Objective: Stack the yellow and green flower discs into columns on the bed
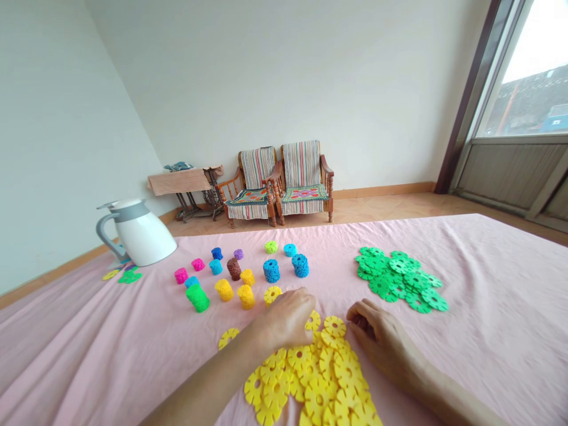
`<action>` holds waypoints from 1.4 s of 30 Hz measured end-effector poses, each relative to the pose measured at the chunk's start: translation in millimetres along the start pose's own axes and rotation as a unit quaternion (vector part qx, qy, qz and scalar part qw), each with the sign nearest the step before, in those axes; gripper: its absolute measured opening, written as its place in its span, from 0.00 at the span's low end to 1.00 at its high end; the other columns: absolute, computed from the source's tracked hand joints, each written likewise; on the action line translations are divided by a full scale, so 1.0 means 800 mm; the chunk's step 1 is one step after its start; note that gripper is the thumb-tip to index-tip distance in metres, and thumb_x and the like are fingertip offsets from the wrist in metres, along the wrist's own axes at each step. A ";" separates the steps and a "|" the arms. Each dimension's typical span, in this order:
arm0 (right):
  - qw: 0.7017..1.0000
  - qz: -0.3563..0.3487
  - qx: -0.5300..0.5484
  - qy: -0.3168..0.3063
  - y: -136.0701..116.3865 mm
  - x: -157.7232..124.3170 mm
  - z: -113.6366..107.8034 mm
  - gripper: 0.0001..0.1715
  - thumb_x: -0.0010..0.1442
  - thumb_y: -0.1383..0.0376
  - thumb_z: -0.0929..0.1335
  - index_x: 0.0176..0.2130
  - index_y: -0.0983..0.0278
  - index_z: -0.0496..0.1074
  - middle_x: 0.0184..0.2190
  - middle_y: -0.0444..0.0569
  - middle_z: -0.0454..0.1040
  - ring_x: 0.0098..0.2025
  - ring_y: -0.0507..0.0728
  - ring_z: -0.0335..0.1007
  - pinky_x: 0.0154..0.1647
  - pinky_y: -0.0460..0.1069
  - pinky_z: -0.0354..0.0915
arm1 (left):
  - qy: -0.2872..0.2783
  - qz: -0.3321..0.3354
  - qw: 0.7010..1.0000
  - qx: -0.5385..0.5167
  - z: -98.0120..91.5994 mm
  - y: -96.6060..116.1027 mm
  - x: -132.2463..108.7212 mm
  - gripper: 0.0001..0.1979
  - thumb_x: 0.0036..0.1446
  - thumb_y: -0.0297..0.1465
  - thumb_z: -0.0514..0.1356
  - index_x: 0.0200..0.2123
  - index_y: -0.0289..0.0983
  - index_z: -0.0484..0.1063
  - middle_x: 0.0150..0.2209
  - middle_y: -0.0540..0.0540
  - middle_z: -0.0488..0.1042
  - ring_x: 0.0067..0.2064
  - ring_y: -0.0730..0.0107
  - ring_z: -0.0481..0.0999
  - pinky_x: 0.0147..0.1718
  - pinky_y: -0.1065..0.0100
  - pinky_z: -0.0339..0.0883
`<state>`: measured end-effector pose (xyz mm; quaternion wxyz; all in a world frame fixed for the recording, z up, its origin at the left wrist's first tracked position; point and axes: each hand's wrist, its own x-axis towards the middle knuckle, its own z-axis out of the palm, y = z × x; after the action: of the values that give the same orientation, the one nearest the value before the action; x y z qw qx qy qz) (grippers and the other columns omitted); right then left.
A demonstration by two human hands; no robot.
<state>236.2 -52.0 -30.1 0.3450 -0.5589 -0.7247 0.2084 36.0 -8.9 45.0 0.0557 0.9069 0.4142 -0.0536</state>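
Observation:
A heap of yellow plastic snowflake discs [319,396] lies on the pink cloth right in front of me. Over its far edge reaches my left hand [290,319], closed, its fingertips on a yellow snowflake disc [313,320]. The back of the hand hides part of the grip. Just right of the heap is my right hand [377,331], with fingers curled in beside another yellow disc [335,326]; whatever is inside them is hidden. A short yellow stack [272,294] stands just beyond my left hand, and a single yellow disc [229,338] lies left of my forearm.
Green discs [399,278] are piled at the right. Several small stacks, among them a green stack [197,297], a brown stack [234,268] and a blue stack [300,265], stand left of centre. A white jug [144,234] is at far left, near loose discs [129,276].

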 end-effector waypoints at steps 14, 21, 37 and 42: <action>1.000 -0.005 -0.008 0.006 0.001 -0.001 0.000 0.08 0.56 0.69 0.61 0.29 0.61 0.67 0.27 0.45 0.70 0.27 0.52 0.67 0.29 0.46 0.61 | -0.010 0.116 0.993 0.013 0.001 -0.008 0.007 0.18 0.44 0.22 0.57 0.40 0.41 0.62 0.41 0.46 0.68 0.45 0.61 0.70 0.42 0.65 0.66; 1.000 -0.002 -0.005 0.004 0.001 -0.001 0.000 0.07 0.55 0.68 0.61 0.29 0.61 0.67 0.27 0.44 0.70 0.27 0.52 0.67 0.28 0.46 0.61 | -0.027 0.088 0.996 -0.006 0.007 -0.009 0.017 0.20 0.40 0.30 0.61 0.38 0.40 0.60 0.41 0.46 0.67 0.42 0.60 0.71 0.40 0.65 0.68; 1.000 -0.002 0.000 0.002 0.001 -0.002 0.000 0.07 0.57 0.68 0.61 0.29 0.62 0.66 0.27 0.45 0.69 0.27 0.52 0.67 0.28 0.47 0.61 | 0.081 -0.005 0.996 -0.038 -0.054 -0.085 -0.029 0.13 0.43 0.29 0.60 0.36 0.38 0.66 0.41 0.46 0.68 0.43 0.61 0.69 0.41 0.66 0.62; 1.000 -0.007 -0.009 0.002 0.001 -0.001 0.001 0.07 0.56 0.68 0.61 0.29 0.61 0.66 0.27 0.45 0.69 0.27 0.52 0.67 0.28 0.47 0.61 | 0.072 -0.024 0.997 -0.018 -0.032 -0.094 -0.030 0.13 0.45 0.28 0.58 0.38 0.37 0.67 0.40 0.45 0.70 0.43 0.59 0.70 0.40 0.65 0.61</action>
<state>236.6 -52.7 -31.5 0.3424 -0.5573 -0.7299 0.1983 -35.3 25.6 69.6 0.0408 0.8970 0.4397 0.0175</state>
